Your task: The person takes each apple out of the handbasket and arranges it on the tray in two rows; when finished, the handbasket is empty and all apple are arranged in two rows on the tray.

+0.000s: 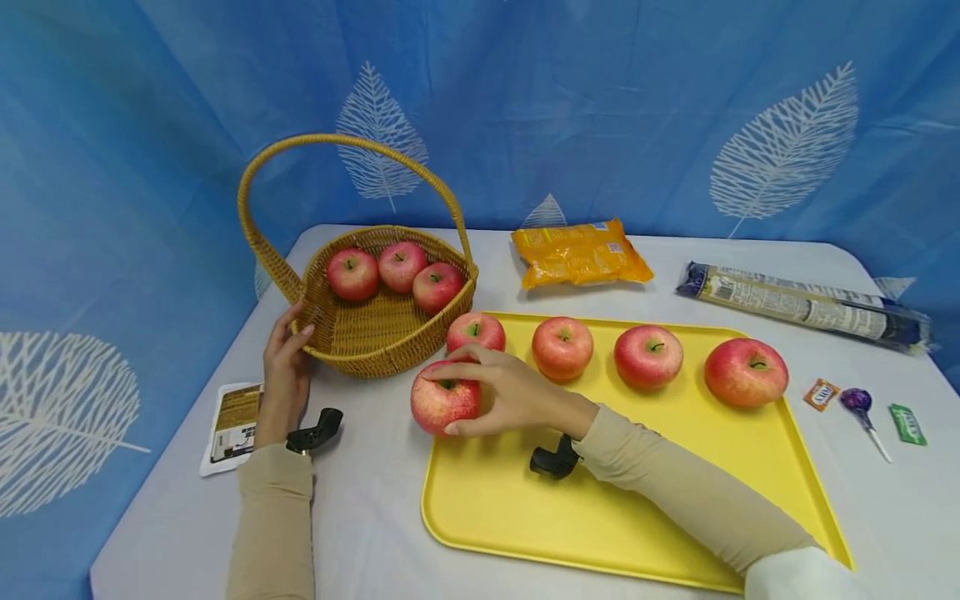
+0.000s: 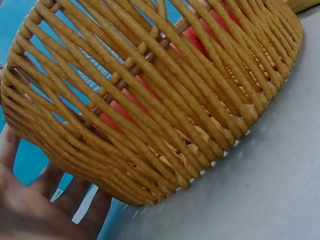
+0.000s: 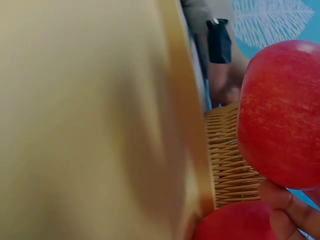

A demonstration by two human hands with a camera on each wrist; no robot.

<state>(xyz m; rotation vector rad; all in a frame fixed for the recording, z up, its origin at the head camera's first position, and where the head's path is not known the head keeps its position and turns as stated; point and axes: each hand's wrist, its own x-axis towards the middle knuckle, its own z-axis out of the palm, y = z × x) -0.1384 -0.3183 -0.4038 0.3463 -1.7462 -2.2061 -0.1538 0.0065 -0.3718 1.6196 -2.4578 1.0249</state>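
Note:
My right hand (image 1: 502,392) grips a red apple (image 1: 435,407) from above, thumb on its near side, over the left edge of a yellow tray (image 1: 600,517). In the right wrist view the held apple (image 3: 282,115) shows beside the tray wall, with fingertips under it. My left hand (image 1: 288,354) holds the left rim of a wicker basket (image 1: 375,329) with a tall arched handle. From the left wrist, fingers (image 2: 47,180) show against the basket's woven side (image 2: 165,110). Three apples (image 1: 401,267) lie inside, toward the back. Another apple (image 1: 476,332) sits at the tray's back left corner.
Three more apples (image 1: 648,357) line the tray's back side. Behind it lie an orange packet (image 1: 581,254) and a long wrapped pack (image 1: 806,304). Small candies (image 1: 821,394) and a lollipop (image 1: 857,402) are at the right. A flat pouch (image 1: 234,425) lies by my left forearm.

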